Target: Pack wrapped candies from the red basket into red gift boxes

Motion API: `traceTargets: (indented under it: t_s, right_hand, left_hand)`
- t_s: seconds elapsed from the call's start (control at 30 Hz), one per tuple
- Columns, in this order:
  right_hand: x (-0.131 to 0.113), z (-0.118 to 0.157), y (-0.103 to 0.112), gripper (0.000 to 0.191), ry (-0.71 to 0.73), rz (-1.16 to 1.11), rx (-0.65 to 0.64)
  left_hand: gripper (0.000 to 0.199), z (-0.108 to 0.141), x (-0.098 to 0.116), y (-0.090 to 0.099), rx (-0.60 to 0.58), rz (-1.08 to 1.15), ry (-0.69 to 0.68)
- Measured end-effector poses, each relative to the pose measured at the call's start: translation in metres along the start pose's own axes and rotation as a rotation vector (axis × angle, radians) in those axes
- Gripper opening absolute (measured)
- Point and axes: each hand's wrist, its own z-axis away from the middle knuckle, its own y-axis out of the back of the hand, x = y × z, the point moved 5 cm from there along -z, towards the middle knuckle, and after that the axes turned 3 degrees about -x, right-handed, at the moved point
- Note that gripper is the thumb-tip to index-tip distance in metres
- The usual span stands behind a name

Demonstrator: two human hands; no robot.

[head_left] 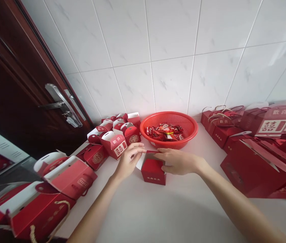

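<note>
A small red box (153, 172) with gold characters on its front stands on the white table, with a white flap showing at its left. My right hand (177, 161) lies over the box's right side and top, its fingers apart. At the upper left edge of the box is my left hand (131, 158), fingers curved with a gap between thumb and forefinger and nothing visible in them. Just behind the hands sits a red plastic basket (169, 144) with several red-wrapped packets (165, 131) in it.
Open red and white boxes (113, 143) crowd the left of the white table (143, 216), near a dark door (18, 67). More red boxes (256, 168), some with string handles, are stacked at the right. A tiled wall (170, 33) rises behind.
</note>
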Motion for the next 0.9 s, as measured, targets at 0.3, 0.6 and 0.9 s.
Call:
traceTargets:
  t_s: [0.3, 0.6, 0.9]
  right_hand:
    - [0.003, 0.0, 0.009, 0.093, -0.035, -0.248, -0.015]
    - [0.015, 0.007, 0.011, 0.091, -0.125, -0.28, -0.027]
    - [0.031, 0.012, 0.018, 0.08, -0.194, -0.317, -0.03]
  left_hand:
    - [0.023, 0.003, 0.047, -0.002, -0.236, -0.392, -0.213]
    - [0.011, 0.011, 0.056, 0.003, -0.406, -0.213, -0.105]
    - [0.02, 0.024, 0.055, 0.01, -0.396, -0.219, -0.156]
